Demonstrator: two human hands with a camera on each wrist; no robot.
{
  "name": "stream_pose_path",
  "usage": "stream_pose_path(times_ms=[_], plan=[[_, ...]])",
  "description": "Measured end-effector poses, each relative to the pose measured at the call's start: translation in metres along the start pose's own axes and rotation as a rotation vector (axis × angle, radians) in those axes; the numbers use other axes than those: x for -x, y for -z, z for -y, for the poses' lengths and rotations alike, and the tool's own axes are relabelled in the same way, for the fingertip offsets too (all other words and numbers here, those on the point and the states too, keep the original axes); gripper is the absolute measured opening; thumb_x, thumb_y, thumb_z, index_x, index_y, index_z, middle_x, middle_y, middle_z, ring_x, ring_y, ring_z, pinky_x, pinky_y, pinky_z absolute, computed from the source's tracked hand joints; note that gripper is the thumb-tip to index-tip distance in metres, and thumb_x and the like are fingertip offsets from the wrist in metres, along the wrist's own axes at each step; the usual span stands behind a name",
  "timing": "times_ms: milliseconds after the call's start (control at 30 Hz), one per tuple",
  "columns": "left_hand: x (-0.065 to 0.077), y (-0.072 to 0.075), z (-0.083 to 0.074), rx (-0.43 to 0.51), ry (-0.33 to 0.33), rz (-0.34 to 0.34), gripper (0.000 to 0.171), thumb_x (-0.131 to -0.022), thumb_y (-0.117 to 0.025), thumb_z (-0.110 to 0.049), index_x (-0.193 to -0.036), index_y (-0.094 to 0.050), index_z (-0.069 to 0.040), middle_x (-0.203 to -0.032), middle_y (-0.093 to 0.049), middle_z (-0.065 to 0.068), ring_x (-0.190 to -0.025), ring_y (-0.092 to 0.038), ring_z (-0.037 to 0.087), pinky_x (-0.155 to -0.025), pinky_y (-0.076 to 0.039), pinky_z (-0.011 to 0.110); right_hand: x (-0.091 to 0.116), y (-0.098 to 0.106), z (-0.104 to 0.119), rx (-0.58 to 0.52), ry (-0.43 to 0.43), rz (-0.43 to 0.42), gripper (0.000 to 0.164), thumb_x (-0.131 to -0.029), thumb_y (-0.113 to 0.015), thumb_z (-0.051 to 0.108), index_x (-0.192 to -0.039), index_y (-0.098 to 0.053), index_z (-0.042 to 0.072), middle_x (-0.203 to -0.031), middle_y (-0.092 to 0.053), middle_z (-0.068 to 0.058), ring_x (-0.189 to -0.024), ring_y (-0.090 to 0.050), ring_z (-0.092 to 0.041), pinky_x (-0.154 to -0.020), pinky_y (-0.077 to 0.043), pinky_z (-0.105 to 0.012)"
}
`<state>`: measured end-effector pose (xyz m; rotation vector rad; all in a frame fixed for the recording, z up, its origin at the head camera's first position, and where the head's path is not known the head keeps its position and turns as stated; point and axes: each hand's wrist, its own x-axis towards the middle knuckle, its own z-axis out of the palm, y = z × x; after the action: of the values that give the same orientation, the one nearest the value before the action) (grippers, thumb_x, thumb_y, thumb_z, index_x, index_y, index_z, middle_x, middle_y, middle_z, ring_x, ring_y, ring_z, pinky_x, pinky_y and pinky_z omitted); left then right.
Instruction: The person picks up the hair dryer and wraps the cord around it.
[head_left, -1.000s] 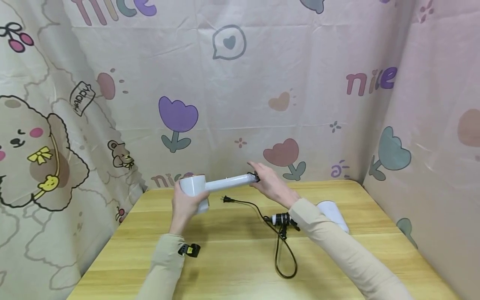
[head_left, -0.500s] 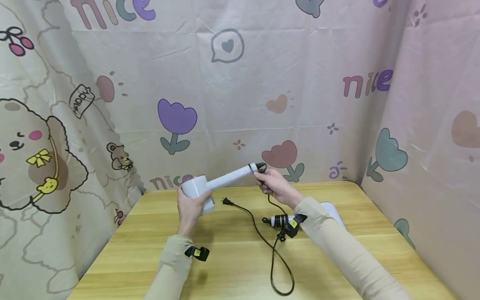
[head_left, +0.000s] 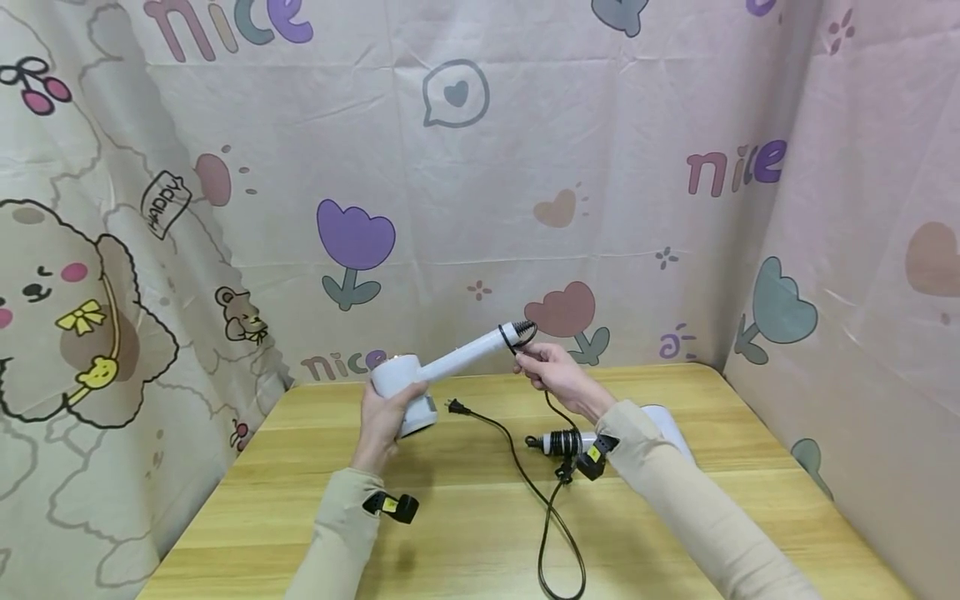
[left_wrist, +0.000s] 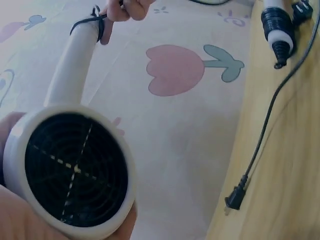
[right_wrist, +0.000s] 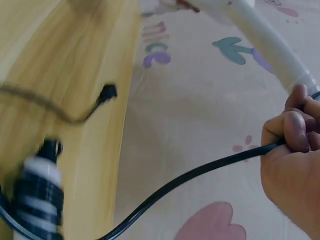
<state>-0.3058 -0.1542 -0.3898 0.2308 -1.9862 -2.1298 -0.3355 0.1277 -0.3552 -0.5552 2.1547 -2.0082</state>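
My left hand (head_left: 380,425) grips the barrel of a white hair dryer (head_left: 467,355), held above the table with its handle slanting up to the right. In the left wrist view its round dark grille (left_wrist: 75,170) faces the camera. A black cord (right_wrist: 190,175) leaves the handle's end and loops round the handle there. Just below that end, my right hand (head_left: 558,375) pinches the cord between curled fingers and thumb. From this hand the cord runs down to the table, ending in a two-prong plug (head_left: 457,407).
On the wooden table (head_left: 300,467) lies a second white hair dryer (head_left: 667,425), its handle wrapped in black cord (head_left: 561,442); the right forearm covers part of it. A long cord loop (head_left: 581,575) reaches the front. A patterned curtain (head_left: 465,200) hangs behind and at both sides.
My right hand has come round from the handle's far end to just below it, and a cord loop now shows there. The dryer's handle tilts up more steeply; my left hand has shifted slightly right.
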Motion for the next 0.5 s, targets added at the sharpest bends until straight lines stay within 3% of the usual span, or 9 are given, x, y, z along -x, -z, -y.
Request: stream_pose_path(times_ms=[133,300,400,500], plan=[[-0.004,0.005,0.004,0.027,0.054,0.061,0.082,-0.083,-0.078,-0.029,-0.145,-0.029,-0.01,-0.124,-0.05,0.013,-0.087,-0.063,0.017,-0.072,-0.058,0.035,0.003,0.004,-0.004,0.101,0.043,-0.039,0.029,-0.101,-0.054,0.012,-0.123,-0.063,-0.004,-0.093,-0.069,0.0,-0.055,-0.035,-0.005,-0.051,-0.03,-0.017],[-0.011,0.016,0.008,0.048,0.111,0.212,0.068,-0.089,-0.07,-0.026,-0.142,-0.032,-0.008,-0.107,-0.06,0.007,-0.081,-0.066,0.016,-0.073,-0.058,0.035,0.005,0.011,-0.006,0.207,0.114,-0.026,0.022,-0.095,-0.064,0.014,-0.109,-0.073,-0.001,-0.082,-0.071,0.007,-0.055,-0.034,-0.007,-0.051,-0.029,-0.019],[-0.013,0.024,0.01,0.026,0.145,0.312,0.064,-0.09,-0.067,-0.025,-0.142,-0.033,-0.009,-0.098,-0.064,0.006,-0.08,-0.068,0.018,-0.073,-0.059,0.037,0.005,0.018,-0.005,0.3,0.148,0.009,0.016,-0.092,-0.068,0.012,-0.102,-0.076,0.002,-0.082,-0.073,0.005,-0.066,-0.052,-0.004,-0.063,-0.042,-0.017],[-0.013,0.029,0.01,-0.017,0.159,0.371,0.065,-0.09,-0.066,-0.025,-0.144,-0.033,-0.01,-0.096,-0.065,0.006,-0.081,-0.068,0.02,-0.073,-0.059,0.037,0.005,0.025,-0.003,0.467,0.183,0.024,0.01,-0.089,-0.069,0.006,-0.095,-0.077,0.004,-0.08,-0.073,-0.001,-0.074,-0.059,-0.008,-0.071,-0.047,-0.021]])
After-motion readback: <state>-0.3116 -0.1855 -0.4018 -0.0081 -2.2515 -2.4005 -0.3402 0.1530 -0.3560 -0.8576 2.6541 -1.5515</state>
